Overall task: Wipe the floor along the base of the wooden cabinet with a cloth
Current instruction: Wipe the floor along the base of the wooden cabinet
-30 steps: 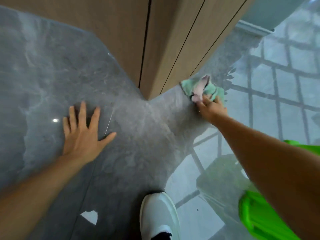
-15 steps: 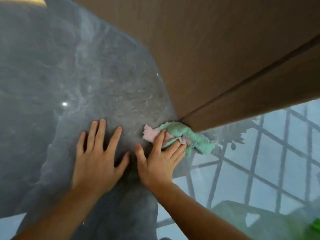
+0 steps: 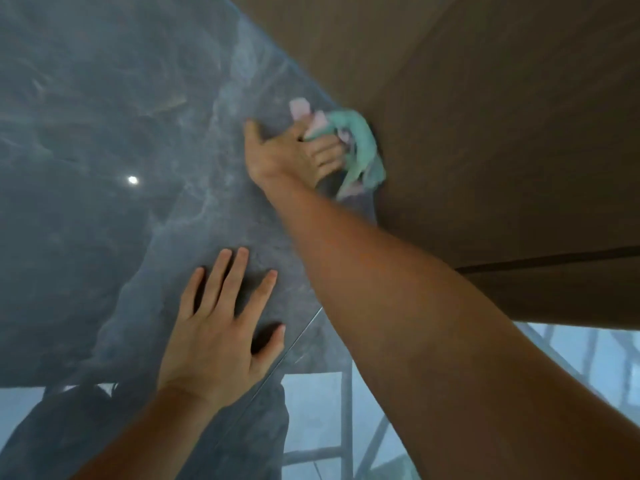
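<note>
Two bare hands work the glossy grey marble floor (image 3: 104,133). The right hand (image 3: 294,154) clutches a crumpled green-and-pink cloth (image 3: 356,147) against the brown wooden cabinet (image 3: 485,116) base, seemingly to scrub that edge. The left hand (image 3: 218,337) lies empty and spread flat near the cabinet, likely bracing the person.

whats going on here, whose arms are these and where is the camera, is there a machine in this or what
No machine here: these are a person's two bare arms. The single camera sits on their head and looks forward and down, so the wide lens bends everything a little. The grey surface is a shiny stone floor, and the bright dot and pale grid shapes on it look like reflections. The brown mass at upper right is the wooden cabinet. The left hand lies flat on the floor with fingers spread, apparently for support. The right hand reaches ahead and has a grip on a green and pink cloth, pressing it on the floor right against the cabinet's base.
</note>
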### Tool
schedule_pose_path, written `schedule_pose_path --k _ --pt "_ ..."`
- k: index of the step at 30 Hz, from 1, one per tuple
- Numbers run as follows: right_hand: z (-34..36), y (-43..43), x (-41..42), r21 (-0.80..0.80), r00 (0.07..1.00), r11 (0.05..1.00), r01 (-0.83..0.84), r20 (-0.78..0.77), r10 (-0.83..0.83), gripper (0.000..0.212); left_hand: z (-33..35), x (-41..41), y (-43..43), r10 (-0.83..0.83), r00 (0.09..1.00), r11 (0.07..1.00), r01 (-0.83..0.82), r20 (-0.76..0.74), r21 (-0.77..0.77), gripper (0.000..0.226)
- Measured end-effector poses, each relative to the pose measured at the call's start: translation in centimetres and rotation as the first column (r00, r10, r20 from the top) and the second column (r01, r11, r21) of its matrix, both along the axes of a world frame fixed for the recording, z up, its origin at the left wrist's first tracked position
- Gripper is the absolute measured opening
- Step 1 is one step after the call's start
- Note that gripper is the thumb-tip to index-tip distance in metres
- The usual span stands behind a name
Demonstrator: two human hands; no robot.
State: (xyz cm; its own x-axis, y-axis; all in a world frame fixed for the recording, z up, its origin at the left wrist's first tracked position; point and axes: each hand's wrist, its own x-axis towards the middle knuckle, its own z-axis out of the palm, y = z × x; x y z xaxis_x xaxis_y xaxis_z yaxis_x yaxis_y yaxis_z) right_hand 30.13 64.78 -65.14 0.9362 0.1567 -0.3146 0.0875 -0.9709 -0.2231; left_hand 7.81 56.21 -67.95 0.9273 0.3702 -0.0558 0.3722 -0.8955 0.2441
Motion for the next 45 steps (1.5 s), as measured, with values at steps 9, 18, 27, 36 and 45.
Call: schedule_pose_path --k 9,18,27,36,45 --pt "2.9 -3.9 7.1 -0.357 0.802 0.765 -0.536 0.068 0.593 0.059 0.2 0.0 -0.2 -0.005 1.0 1.0 0.005 -0.018 -0.02 0.07" --pt "2.4 -1.8 7.7 -0.365 0.684 0.685 -0.63 0.157 0.712 0.059 -0.3 0.0 -0.3 -0.002 1.0 1.0 0.002 -0.012 -0.023 0.069" --pt "2.6 -4.6 7.3 -0.169 0.785 0.794 -0.583 0.133 0.605 0.065 -0.2 -0.1 -0.2 0.011 1.0 1.0 -0.011 0.0 -0.004 0.068" --pt "5.7 -8.7 6.2 -0.307 0.787 0.728 -0.613 -0.156 0.597 0.071 -0.3 0.0 -0.1 0.006 1.0 0.999 -0.005 -0.021 0.038 0.069" --pt "6.3 -17.9 -3.8 -0.258 0.789 0.75 -0.609 -0.297 0.538 0.074 -0.3 -0.1 -0.3 0.002 1.0 0.997 -0.004 0.026 0.08 0.067"
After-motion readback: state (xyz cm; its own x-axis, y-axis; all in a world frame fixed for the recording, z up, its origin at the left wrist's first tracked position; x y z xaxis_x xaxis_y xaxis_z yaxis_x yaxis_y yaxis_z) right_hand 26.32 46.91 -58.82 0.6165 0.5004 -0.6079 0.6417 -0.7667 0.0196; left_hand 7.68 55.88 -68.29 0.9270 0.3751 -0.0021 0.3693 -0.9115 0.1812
